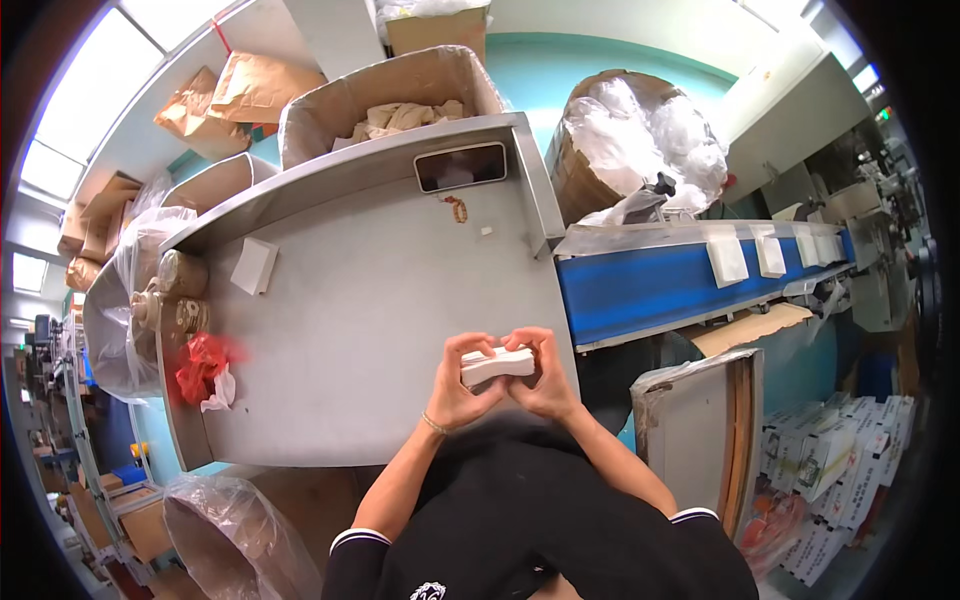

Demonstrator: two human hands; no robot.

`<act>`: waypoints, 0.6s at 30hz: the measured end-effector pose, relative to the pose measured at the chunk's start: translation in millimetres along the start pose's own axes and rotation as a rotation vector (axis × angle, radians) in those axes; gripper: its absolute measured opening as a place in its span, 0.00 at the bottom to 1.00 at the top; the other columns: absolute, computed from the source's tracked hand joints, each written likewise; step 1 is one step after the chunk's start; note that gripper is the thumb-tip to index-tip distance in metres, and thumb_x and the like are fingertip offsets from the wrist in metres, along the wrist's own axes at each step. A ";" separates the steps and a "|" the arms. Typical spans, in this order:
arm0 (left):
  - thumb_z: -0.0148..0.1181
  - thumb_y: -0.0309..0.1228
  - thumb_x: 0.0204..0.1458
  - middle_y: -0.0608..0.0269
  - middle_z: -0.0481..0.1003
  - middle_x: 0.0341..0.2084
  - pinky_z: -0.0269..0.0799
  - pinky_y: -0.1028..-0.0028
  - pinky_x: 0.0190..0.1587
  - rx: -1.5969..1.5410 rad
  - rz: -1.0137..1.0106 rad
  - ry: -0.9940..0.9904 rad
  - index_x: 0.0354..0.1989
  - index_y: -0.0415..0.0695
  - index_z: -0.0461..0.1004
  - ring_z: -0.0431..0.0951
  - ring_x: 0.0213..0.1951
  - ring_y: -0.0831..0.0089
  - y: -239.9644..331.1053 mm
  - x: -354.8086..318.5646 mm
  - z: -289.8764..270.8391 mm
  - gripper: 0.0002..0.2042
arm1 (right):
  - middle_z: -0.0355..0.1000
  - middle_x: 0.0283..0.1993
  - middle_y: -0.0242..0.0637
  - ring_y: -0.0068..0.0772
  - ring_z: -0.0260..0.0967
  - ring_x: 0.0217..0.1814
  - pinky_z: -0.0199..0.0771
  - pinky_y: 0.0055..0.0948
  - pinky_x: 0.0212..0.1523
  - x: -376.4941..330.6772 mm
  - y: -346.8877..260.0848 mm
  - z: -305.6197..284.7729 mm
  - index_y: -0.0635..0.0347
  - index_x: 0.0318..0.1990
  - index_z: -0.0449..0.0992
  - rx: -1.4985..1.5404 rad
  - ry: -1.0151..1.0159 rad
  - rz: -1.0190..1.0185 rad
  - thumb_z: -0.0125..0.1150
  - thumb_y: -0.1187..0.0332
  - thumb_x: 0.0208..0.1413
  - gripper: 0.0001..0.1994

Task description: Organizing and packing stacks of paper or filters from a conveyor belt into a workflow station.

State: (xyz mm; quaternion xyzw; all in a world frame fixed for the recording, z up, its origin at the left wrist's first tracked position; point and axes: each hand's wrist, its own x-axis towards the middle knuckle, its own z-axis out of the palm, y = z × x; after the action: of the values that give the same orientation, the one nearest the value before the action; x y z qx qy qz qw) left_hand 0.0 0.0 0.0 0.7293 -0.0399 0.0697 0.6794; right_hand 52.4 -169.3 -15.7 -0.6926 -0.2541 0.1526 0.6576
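Observation:
A small stack of white folded paper (pixel 497 368), perhaps napkins, is gripped between my two hands just above the near right part of the metal table (pixel 340 340). My left hand (pixel 461 388) is closed on its left end, the thumb along the near side and the fingers curled over the far side. At the other end my right hand (pixel 547 382) closes on it in the same way. Another white paper piece (pixel 255 266) lies at the table's far left.
A blue conveyor belt (pixel 650 285) carrying several white packs (pixel 727 260) adjoins the table's right side. A phone (pixel 461 168) and a beaded bracelet (pixel 458 209) lie near the raised back edge. Red plastic (pixel 203 366) and tape rolls (pixel 185 272) sit at the left edge.

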 end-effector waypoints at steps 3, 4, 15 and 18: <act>0.65 0.16 0.38 0.59 0.66 0.44 0.66 0.64 0.57 -0.060 -0.127 0.039 0.57 0.44 0.55 0.70 0.51 0.66 -11.6 1.7 -2.1 0.35 | 0.63 0.48 0.39 0.34 0.64 0.54 0.65 0.30 0.56 3.1 16.8 -0.2 0.59 0.57 0.57 0.184 0.056 0.016 0.59 0.84 0.40 0.32; 0.65 0.16 0.39 0.60 0.67 0.41 0.67 0.67 0.54 -0.069 -0.076 0.082 0.57 0.45 0.55 0.71 0.50 0.67 -10.5 0.8 -0.3 0.35 | 0.63 0.47 0.39 0.33 0.64 0.53 0.66 0.30 0.55 6.0 10.2 4.3 0.59 0.56 0.57 0.139 0.052 0.028 0.58 0.85 0.40 0.32; 0.68 0.30 0.47 0.57 0.69 0.47 0.69 0.68 0.52 0.340 -0.034 0.397 0.56 0.41 0.65 0.71 0.50 0.67 -20.1 -0.1 -62.8 0.27 | 0.66 0.52 0.39 0.31 0.65 0.52 0.66 0.30 0.55 25.4 24.7 -53.0 0.67 0.57 0.62 -0.097 0.349 0.208 0.51 0.76 0.53 0.22; 0.61 0.33 0.53 0.50 0.69 0.43 0.67 0.63 0.50 0.581 -0.263 1.094 0.50 0.38 0.69 0.70 0.46 0.57 -33.0 -19.1 -149.2 0.18 | 0.65 0.55 0.45 0.37 0.63 0.57 0.63 0.34 0.59 23.9 52.7 -135.1 0.69 0.59 0.62 -0.071 0.719 0.445 0.56 0.71 0.56 0.23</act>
State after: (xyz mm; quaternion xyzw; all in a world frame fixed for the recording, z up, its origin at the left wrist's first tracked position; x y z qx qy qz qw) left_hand -20.9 150.4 -25.5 0.7418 0.4236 0.3564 0.3786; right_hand 153.7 -269.0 -52.9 -0.7619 0.1423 0.0307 0.6311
